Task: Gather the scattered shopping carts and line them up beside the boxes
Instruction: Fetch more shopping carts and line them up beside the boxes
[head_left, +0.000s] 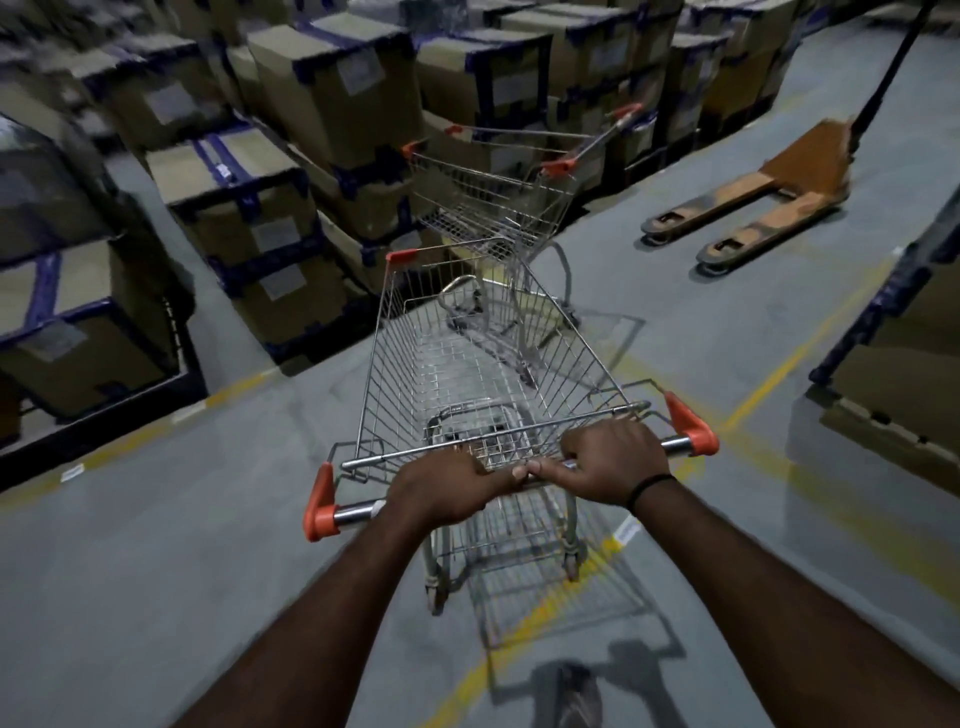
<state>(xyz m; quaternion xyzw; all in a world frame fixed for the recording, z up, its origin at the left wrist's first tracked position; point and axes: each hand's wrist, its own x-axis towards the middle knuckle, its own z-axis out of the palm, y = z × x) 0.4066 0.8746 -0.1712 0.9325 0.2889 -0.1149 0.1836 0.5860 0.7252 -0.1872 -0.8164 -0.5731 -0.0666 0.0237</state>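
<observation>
left hand (441, 491), right hand (613, 462): both grip near silver wire shopping cart (483, 364) handlebar | second wire cart (498, 202) ahead, beside taped cardboard boxes (249, 208)

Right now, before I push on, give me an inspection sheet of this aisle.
Surface: grey floor with yellow lines.
Job's things: near cart, empty, points at the far cart, which stands beside the boxes; cannot tell whether the two carts touch.
Clutter: pallet jack on the floor to the right.
Grips: left hand and right hand both hold the near cart's handle, side by side; black band on the right wrist.
Cables: nothing seen.
Surroundings: another stack at the right edge; dim light.
</observation>
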